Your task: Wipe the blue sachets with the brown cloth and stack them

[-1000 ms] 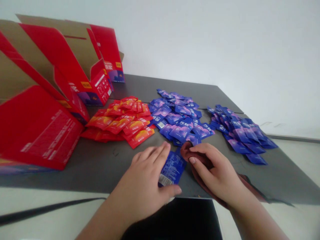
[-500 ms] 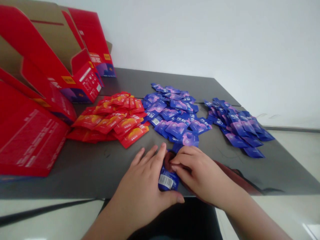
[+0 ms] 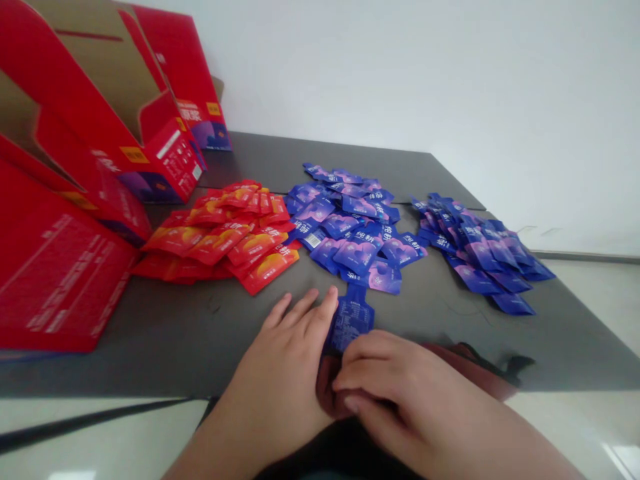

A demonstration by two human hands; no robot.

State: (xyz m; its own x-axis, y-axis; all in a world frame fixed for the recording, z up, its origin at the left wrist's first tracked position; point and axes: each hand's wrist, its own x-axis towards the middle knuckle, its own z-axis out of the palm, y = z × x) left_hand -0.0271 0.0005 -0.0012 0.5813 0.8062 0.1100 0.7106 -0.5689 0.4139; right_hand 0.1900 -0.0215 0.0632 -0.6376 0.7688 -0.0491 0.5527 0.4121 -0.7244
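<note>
A blue sachet point(image 3: 353, 322) lies back side up on the dark table point(image 3: 190, 340) near the front edge. My left hand point(image 3: 285, 360) rests flat on the table with its fingers stretched out, fingertips against the sachet's left edge. My right hand point(image 3: 395, 383) is closed on a dark red cloth point(image 3: 327, 393) and presses it on the sachet's near end. The cloth trails off to the right point(image 3: 480, 367) behind my wrist.
Behind the hands lie a pile of red sachets point(image 3: 225, 233), a pile of blue sachets point(image 3: 350, 223) and a second blue pile point(image 3: 480, 247) at the right. Open red cardboard boxes point(image 3: 75, 167) stand along the left. A white wall is behind the table.
My right hand has drawn the cloth down the sachet toward me, from its far end to its near end. The left hand has stayed flat beside it.
</note>
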